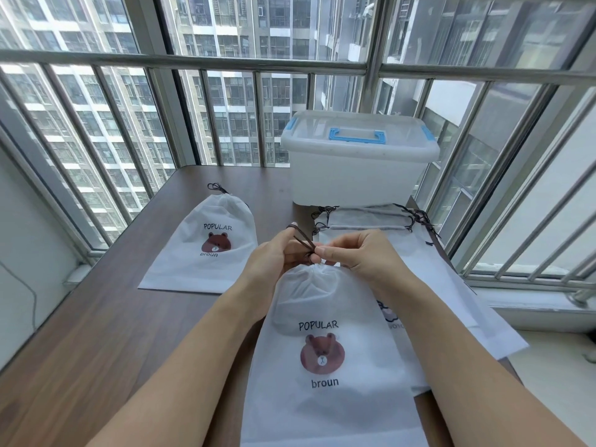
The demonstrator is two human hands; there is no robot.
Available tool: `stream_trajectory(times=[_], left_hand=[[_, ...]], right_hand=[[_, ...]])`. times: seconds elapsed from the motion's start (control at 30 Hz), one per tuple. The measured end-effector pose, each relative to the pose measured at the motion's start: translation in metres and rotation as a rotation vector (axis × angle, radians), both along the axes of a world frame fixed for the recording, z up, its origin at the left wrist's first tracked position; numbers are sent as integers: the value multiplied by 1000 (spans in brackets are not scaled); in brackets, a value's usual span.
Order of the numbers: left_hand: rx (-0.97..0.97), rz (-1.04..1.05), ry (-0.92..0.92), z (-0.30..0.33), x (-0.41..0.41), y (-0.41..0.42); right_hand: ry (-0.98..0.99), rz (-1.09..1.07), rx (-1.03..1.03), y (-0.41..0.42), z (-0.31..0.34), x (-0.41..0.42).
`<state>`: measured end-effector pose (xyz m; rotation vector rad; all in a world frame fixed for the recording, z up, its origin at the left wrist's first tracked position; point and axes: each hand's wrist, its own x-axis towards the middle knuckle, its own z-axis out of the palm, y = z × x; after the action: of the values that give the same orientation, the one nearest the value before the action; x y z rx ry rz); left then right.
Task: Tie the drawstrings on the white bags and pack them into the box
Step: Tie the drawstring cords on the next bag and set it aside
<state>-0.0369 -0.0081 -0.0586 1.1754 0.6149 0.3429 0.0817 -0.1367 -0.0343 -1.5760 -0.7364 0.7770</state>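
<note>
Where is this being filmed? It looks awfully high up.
Most likely a flat high in a tower block: a wooden table stands against barred windows facing other high-rise blocks. A plastic storage box and white drawstring bags suggest home packing work.

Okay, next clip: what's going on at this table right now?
A person is tying the dark drawstring of a white bear-print bag, pinching the cord with the left hand and right hand at its cinched neck. Another cinched bag lies to the left, a stack of flat bags to the right. The lidded plastic box behind is closed.
</note>
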Motion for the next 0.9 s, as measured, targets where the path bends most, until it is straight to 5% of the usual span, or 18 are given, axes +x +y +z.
stream_trajectory(times=[0.1, 0.27, 0.5, 0.77, 0.9], left_hand=[[-91, -40, -59, 1, -2, -3], [274, 105, -100, -3, 0, -14], [190, 153, -183, -1, 2, -10], [356, 135, -132, -3, 0, -8], [260, 137, -191, -2, 1, -8]], right_hand=[[11, -31, -16, 0, 0, 0], [2, 8, 15, 0, -4, 0], [217, 116, 121, -6, 0, 11], [-121, 12, 7, 1, -5, 16], [-134, 20, 6, 0, -6, 14]])
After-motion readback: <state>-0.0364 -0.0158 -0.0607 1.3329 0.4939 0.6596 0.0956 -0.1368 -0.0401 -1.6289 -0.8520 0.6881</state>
